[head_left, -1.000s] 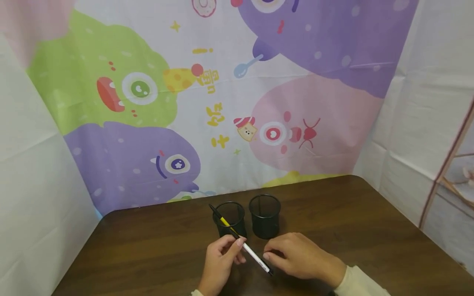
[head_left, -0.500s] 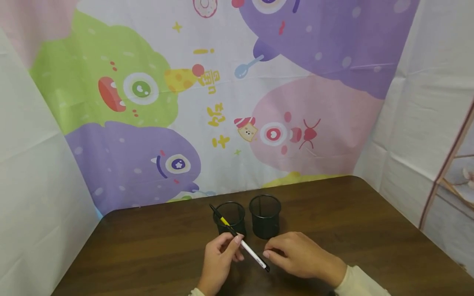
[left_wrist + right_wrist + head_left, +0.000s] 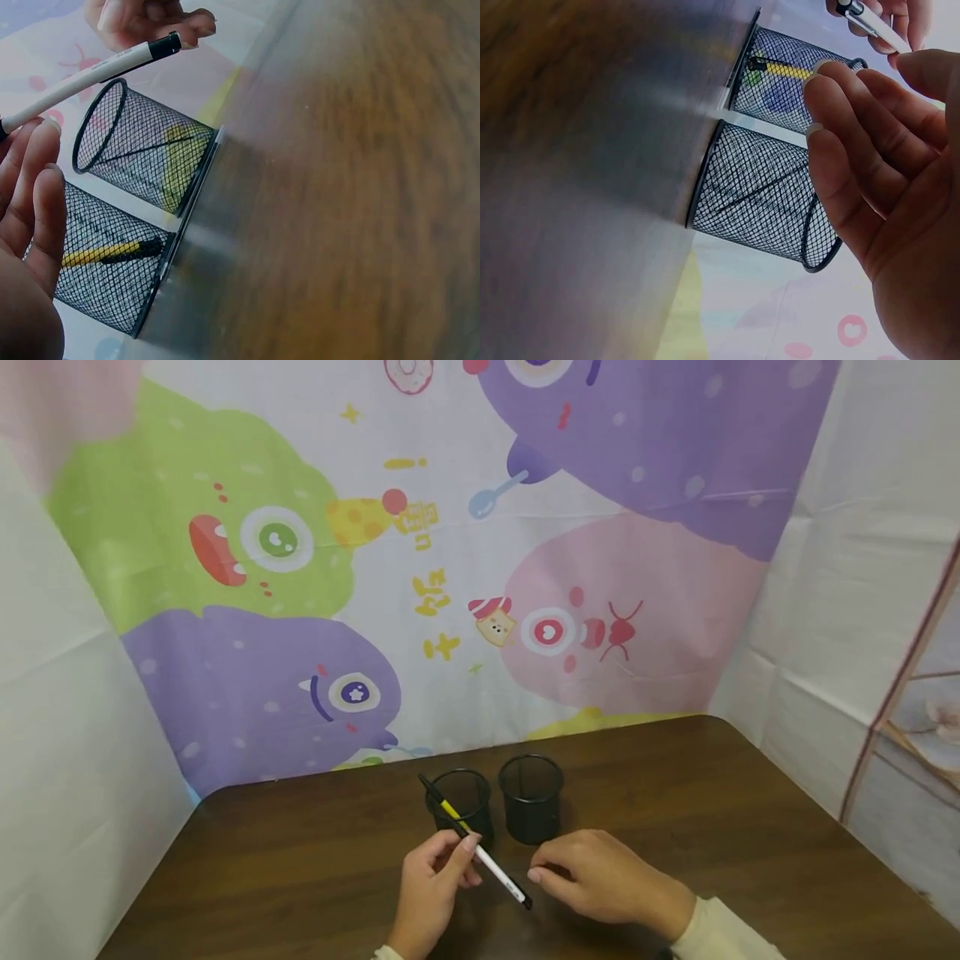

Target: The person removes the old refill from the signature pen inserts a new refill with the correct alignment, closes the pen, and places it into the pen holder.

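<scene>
My left hand (image 3: pixel 431 881) pinches a white pen (image 3: pixel 498 872) with black ends between thumb and fingers, tilted down toward the right. In the left wrist view the pen (image 3: pixel 82 79) crosses the upper left. My right hand (image 3: pixel 607 877) is just right of the pen's black end, its fingers loosely bent and holding nothing. In the right wrist view that hand (image 3: pixel 900 165) has its palm side showing. Behind the left hand stands a black mesh pen cup (image 3: pixel 483 814) with a yellow and black pen (image 3: pixel 450 811) leaning inside; the mesh (image 3: pixel 112 285) shows its lower end.
A second black mesh pen cup (image 3: pixel 532 814) stands upright to the right of the first, with a narrow gap between them. Both are on a dark brown wooden table (image 3: pixel 300 860). A cartoon-printed cloth (image 3: pixel 450 710) hangs behind the table's far edge.
My left hand and the white pen have shifted slightly left, taking the pen's black end farther from my right hand. The right hand and both cups have barely moved.
</scene>
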`<state>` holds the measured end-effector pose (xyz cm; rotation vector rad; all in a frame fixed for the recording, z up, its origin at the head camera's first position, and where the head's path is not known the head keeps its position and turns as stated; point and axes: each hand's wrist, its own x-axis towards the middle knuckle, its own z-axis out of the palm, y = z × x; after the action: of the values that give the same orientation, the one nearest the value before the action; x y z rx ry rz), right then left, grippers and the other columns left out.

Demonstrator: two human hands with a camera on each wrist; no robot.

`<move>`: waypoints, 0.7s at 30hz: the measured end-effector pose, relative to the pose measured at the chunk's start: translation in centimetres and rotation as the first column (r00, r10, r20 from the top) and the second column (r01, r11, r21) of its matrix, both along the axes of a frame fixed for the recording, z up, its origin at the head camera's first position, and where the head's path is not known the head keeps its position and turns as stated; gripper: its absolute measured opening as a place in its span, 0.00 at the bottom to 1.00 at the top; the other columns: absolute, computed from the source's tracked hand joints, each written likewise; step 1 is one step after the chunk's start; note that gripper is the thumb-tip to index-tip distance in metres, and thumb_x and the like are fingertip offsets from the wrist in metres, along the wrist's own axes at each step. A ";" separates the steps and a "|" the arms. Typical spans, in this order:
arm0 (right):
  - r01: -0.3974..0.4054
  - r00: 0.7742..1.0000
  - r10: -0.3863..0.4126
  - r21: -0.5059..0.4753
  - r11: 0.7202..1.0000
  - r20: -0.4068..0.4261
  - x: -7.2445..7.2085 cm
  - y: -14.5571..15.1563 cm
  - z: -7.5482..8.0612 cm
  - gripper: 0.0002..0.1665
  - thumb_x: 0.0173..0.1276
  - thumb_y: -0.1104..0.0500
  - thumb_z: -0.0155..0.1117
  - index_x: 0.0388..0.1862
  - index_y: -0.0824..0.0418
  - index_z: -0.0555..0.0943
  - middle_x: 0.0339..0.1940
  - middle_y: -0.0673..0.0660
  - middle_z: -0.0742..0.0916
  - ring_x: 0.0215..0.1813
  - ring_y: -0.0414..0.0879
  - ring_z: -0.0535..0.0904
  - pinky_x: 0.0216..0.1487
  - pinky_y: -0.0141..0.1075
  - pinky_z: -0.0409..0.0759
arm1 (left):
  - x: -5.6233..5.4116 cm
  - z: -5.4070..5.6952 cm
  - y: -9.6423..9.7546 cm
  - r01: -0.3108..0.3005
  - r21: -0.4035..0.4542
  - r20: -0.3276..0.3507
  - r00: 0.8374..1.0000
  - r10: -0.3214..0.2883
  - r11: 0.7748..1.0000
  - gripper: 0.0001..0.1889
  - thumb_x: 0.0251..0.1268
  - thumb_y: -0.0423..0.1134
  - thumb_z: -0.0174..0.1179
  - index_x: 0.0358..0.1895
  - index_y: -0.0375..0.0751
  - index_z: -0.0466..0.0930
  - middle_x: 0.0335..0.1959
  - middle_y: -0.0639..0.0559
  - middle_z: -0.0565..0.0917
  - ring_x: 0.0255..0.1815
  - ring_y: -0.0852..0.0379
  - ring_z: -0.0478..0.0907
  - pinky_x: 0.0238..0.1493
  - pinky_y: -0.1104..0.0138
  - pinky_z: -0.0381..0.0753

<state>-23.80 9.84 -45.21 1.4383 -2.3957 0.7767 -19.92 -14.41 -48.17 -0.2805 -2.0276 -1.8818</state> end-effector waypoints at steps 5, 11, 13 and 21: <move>0.001 1.000 -0.001 0.007 1.000 0.011 0.0 0.0 0.0 0.10 0.76 0.49 0.61 0.37 0.47 0.85 0.30 0.32 0.80 0.29 0.26 0.73 0.31 0.22 0.73 | 0.1 0.1 -0.3 -0.010 0.002 0.004 1.000 0.010 1.000 0.08 0.71 0.37 0.63 0.36 0.34 0.85 0.27 0.38 0.83 0.21 0.55 0.81 0.26 0.64 0.84; -0.011 1.000 0.011 0.005 1.000 0.008 0.0 -0.1 0.0 0.10 0.77 0.49 0.60 0.37 0.47 0.85 0.30 0.33 0.80 0.29 0.26 0.73 0.31 0.22 0.73 | -0.1 0.4 -0.7 -0.039 -0.008 -0.012 0.999 0.039 0.999 0.11 0.72 0.37 0.62 0.39 0.29 0.84 0.28 0.44 0.84 0.21 0.55 0.81 0.27 0.65 0.84; -0.008 1.000 0.008 0.003 1.000 0.008 0.0 -0.1 0.0 0.10 0.77 0.50 0.60 0.37 0.47 0.85 0.30 0.33 0.81 0.29 0.26 0.73 0.31 0.23 0.74 | -0.2 0.5 -0.8 -0.029 -0.012 -0.012 1.000 0.029 1.000 0.12 0.72 0.38 0.62 0.39 0.28 0.84 0.31 0.44 0.86 0.21 0.55 0.81 0.27 0.65 0.84; 0.002 1.000 -0.002 0.010 1.000 -0.005 0.0 -0.1 -0.2 0.09 0.76 0.49 0.61 0.37 0.46 0.85 0.30 0.32 0.81 0.29 0.26 0.73 0.31 0.21 0.73 | -0.4 0.5 -1.1 -0.020 -0.013 -0.005 1.000 0.020 1.000 0.06 0.72 0.37 0.62 0.40 0.38 0.87 0.31 0.40 0.85 0.21 0.54 0.81 0.26 0.65 0.83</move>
<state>-23.84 9.69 -45.36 1.4395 -2.4007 0.7612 -20.36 -15.47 -47.67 -0.2668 -2.0329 -1.8542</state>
